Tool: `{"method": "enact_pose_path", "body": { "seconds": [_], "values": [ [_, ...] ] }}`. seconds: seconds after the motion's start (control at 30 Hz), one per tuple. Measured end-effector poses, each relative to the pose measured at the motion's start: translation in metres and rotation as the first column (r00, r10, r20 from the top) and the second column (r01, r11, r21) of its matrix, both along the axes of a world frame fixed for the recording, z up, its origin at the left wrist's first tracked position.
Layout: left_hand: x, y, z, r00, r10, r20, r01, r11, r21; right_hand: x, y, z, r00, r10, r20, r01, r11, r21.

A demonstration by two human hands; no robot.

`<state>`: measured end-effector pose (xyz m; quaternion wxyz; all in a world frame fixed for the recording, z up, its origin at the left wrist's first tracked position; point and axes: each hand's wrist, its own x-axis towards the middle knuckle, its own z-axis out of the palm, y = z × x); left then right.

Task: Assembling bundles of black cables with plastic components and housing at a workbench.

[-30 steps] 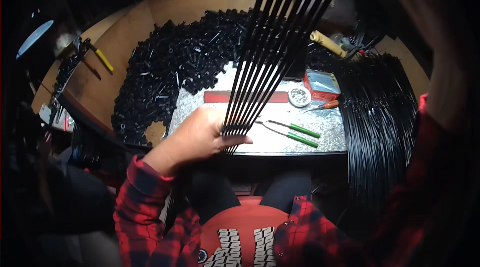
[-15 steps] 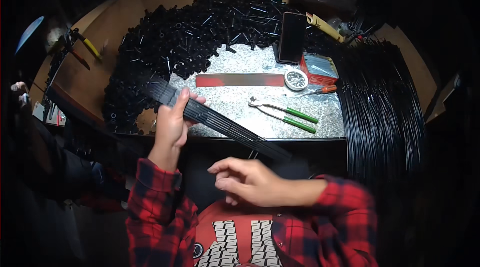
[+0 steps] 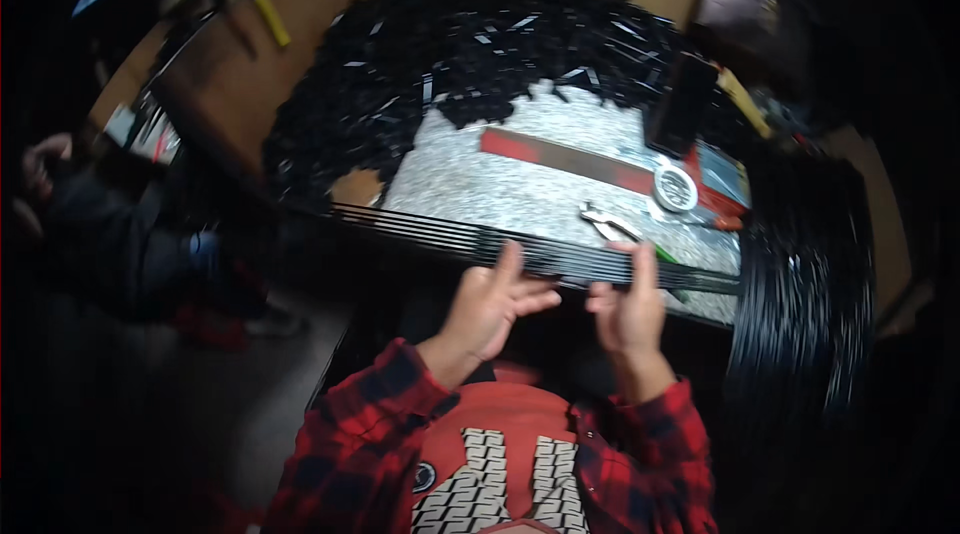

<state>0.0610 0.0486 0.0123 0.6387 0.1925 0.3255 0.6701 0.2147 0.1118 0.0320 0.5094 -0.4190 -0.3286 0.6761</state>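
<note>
A flat bundle of thin black rods [image 3: 415, 229] lies side by side across my two hands, level along the front edge of the work surface. My left hand [image 3: 485, 314] holds it near the middle, thumb up against the rods and fingers beneath. My right hand [image 3: 632, 319] grips it further right, thumb on the near side. The rods' right end reaches toward a large bunch of long black rods [image 3: 800, 264]. Just beyond my right hand lie nippers [image 3: 608, 222] with green handles, partly hidden by the bundle and the hand. The view is blurred by motion.
A heap of small black parts [image 3: 470, 44] curves around the back of the speckled work surface [image 3: 450, 169]. On it lie a red-brown strip [image 3: 570, 162], a white dish [image 3: 676, 189], a box [image 3: 722, 179] and an upright phone [image 3: 685, 104]. Another person [image 3: 100, 224] is at the left.
My right hand has come up from near my body and taken hold of the rods. The bundle has swung from steeply slanted to nearly level. The view has turned, shifting the table rightward.
</note>
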Motion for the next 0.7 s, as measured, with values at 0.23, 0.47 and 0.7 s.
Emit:
{"method": "enact_pose_path", "body": {
  "seconds": [0.23,0.47,0.7],
  "values": [
    [-0.006,-0.047,-0.019,0.744,-0.586,-0.321,0.569,0.807,-0.156,0.057,0.047,0.088,0.899,0.176,0.400,-0.352,0.833,0.426],
    [-0.014,-0.051,-0.011,0.691,-0.444,-0.570,0.444,0.883,-0.149,0.026,0.039,0.100,0.428,0.313,0.848,-0.811,0.547,0.207],
    [-0.046,-0.028,0.065,0.415,0.293,-0.861,-0.011,0.948,0.318,-0.003,0.023,0.058,0.390,0.352,0.851,-0.915,0.254,0.314]
  ]
}}
